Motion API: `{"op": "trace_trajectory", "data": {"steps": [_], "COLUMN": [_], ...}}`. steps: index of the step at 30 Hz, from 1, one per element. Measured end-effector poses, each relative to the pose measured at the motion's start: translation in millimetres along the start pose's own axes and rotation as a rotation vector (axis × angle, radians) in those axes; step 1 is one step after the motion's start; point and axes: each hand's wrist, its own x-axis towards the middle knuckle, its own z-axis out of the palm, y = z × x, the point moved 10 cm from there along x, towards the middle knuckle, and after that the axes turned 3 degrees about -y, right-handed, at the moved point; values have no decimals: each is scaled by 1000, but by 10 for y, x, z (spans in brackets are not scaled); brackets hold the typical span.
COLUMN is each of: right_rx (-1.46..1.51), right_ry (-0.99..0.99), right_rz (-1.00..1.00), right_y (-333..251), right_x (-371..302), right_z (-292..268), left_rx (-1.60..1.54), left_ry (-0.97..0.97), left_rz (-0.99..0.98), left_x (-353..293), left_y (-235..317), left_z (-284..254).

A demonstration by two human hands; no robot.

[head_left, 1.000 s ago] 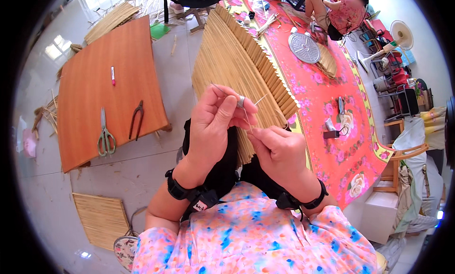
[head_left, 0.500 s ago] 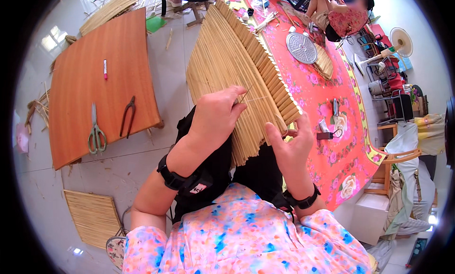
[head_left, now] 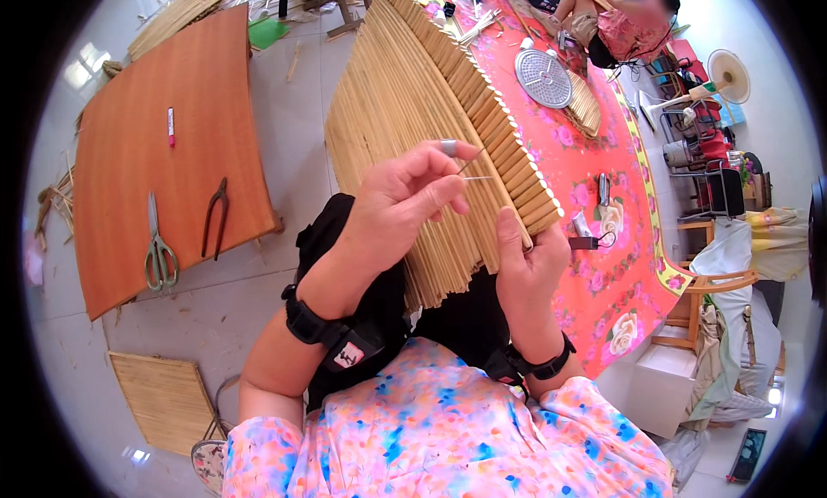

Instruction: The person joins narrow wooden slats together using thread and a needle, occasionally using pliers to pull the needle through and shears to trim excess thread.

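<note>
Reed panel (head_left: 388,110) before you, lower end at your lap (head_left: 469,317). Right edge: row of thick stubs (head_left: 510,145), floral cloth (head_left: 633,265) beyond. Left edge: floor strip (head_left: 297,127) separates panel from desk (head_left: 172,76), leaving lateral room. Your right hand (head_left: 534,270): fingers grasp panel's lower right corner, thumb on top. Your left hand (head_left: 409,192): fingers pinch thin needle-like piece (head_left: 479,178) over panel, beside stub row; whether piece touches panel, cannot tell.

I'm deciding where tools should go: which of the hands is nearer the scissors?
Left: the left hand is over the stalk panel, right of the scissors; the right hand is farther right.
</note>
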Motion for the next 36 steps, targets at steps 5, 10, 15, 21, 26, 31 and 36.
{"op": "trace_trajectory", "data": {"steps": [5, 10, 15, 21, 26, 31, 36], "right_rx": [-60, -61, -60, -59, -69, -61, -52], "right_ry": [-15, -39, -102, -80, -95, -94, -108], "right_rz": [-56, -72, -89, -143, -98, -101, -73], "right_y": [-128, -235, -178, -186, -158, -201, -192], "right_x": [101, 151, 194, 206, 212, 203, 195], "right_z": [9, -71, -37, -38, -9, -2, 11], "left_rx": [-116, 172, 129, 867, 999, 1167, 1244], "left_ry": [5, -23, -34, 113, 41, 1, 27], "left_rz": [28, 18, 20, 387, 364, 408, 461], "left_x": [212, 235, 254, 74, -49, -66, -68], "left_y": [98, 386, 353, 801, 748, 745, 777], "left_z": [138, 267, 153, -19, 99, 141, 172]}}
